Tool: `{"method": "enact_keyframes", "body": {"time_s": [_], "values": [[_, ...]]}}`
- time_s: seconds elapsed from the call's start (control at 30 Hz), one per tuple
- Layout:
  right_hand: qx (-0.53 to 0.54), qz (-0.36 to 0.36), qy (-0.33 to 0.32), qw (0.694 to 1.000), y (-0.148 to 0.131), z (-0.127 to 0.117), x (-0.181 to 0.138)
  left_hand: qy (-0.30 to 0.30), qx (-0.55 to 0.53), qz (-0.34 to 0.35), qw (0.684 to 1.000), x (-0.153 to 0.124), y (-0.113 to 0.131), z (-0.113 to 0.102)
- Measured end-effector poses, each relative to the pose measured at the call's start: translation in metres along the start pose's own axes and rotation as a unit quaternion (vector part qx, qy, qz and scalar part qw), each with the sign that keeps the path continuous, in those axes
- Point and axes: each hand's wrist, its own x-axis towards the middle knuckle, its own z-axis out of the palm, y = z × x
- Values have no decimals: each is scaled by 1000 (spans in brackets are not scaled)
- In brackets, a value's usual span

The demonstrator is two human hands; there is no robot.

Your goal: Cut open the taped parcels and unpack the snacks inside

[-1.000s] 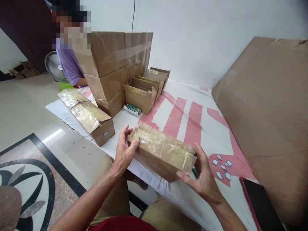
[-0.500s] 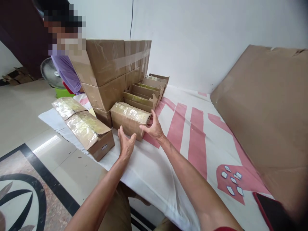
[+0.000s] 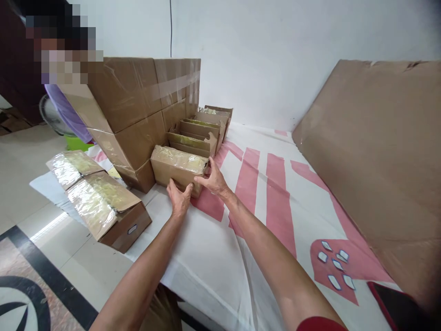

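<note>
A small cardboard box [image 3: 177,166] with a shiny clear-wrapped top rests on the white and pink sheet [image 3: 272,202], at the near end of a row of similar boxes [image 3: 195,133]. My left hand [image 3: 179,198] presses its fingers against the box's front face. My right hand [image 3: 213,178] grips the box's right end, thumb on the front and fingers on the side. Both arms are stretched forward.
A stack of large taped cartons [image 3: 134,105] stands left of the row. Two wrapped boxes [image 3: 99,202] lie at the sheet's left edge. A person in a purple shirt [image 3: 65,112] is behind the cartons. A big flat cardboard sheet [image 3: 375,156] leans at right. Small white stickers [image 3: 334,264] and a dark object [image 3: 396,308] lie near right.
I carried the box from in front of my lap forward and set it down at the end of the row; both hands have now closed in against it.
</note>
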Motion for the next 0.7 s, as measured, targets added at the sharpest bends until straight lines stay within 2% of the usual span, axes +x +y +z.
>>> {"method": "enact_keyframes", "body": {"time_s": [0.13,0.27,0.4,0.5,0.7], "values": [[-12,-2,11,1000,6,-4,16,-8,15,0,1000,15,11,24],[-29,24,20,999,21,-3,8,-18,22,-7,1000,32,22,46],[-42,61,23,997,43,-10,-26,-26,21,-15,999,47,31,64],[-46,75,19,996,48,-24,-57,-30,18,-25,999,55,37,74],[-72,88,14,993,23,-56,-107,-47,-13,-46,998,60,59,78]]}}
